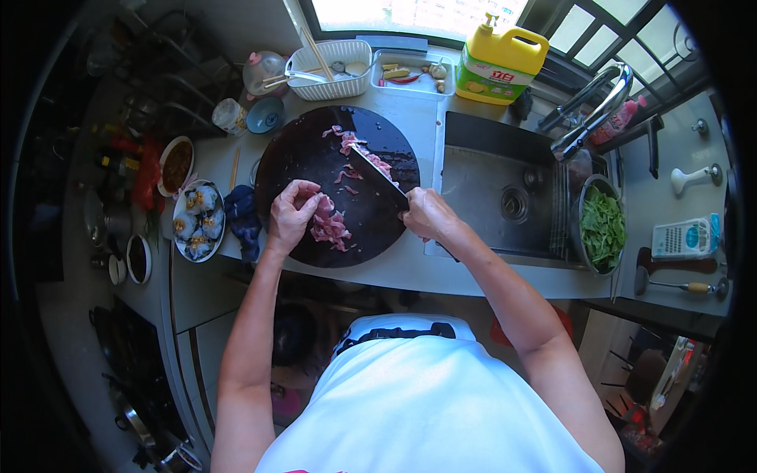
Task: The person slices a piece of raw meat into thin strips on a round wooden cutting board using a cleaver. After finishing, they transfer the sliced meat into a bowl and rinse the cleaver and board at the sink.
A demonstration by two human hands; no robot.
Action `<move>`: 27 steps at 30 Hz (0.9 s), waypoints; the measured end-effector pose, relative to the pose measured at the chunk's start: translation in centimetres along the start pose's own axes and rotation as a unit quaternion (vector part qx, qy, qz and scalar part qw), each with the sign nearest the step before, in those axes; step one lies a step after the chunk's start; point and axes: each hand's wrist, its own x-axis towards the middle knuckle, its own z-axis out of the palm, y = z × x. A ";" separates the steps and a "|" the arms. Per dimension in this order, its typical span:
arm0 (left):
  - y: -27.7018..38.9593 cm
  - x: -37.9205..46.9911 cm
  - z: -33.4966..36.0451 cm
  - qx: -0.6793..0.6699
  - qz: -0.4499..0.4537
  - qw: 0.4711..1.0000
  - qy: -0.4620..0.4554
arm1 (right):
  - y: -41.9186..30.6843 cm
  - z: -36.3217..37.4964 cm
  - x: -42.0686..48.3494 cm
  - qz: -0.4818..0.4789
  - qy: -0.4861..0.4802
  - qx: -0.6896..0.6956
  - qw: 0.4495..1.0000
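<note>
On a round dark chopping board [284,159] lie two groups of raw sliced meat. My right hand [434,213] grips the handle of a cleaver [378,179], its blade slanting up and left across the board. Along the blade's far side runs a row of cut meat [378,162], and a few scraps lie on its near side. At the board's left, my left hand [294,213] has thumb and fingers pinched on the top of a loose pile of meat slices [331,230]. The fingertips partly hide the piece they hold.
A steel sink [473,189] with a faucet [591,112] adjoins the board; a bowl of leafy greens [602,227] sits at its right. Left are a plate of wrapped food [199,220] and a dark cloth [242,216]. Behind stands a yellow jug [500,62]. A person [294,334] is low beneath the counter.
</note>
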 end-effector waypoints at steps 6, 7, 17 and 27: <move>0.5 0.8 1.1 -0.043 -0.013 0.998 -0.034 | 0.4 0.8 -0.2 -0.039 0.030 -0.023 0.999; 0.6 1.0 1.3 -0.053 -0.019 0.997 -0.051 | 0.5 1.0 -0.2 -0.049 0.039 -0.026 0.998; -1.4 5.1 2.9 0.104 -0.047 0.983 -0.144 | 0.6 1.4 -0.3 -0.066 0.055 -0.015 0.996; 0.3 0.3 3.9 0.232 -0.161 0.959 -0.002 | 0.6 1.0 -0.3 -0.060 0.048 -0.016 0.997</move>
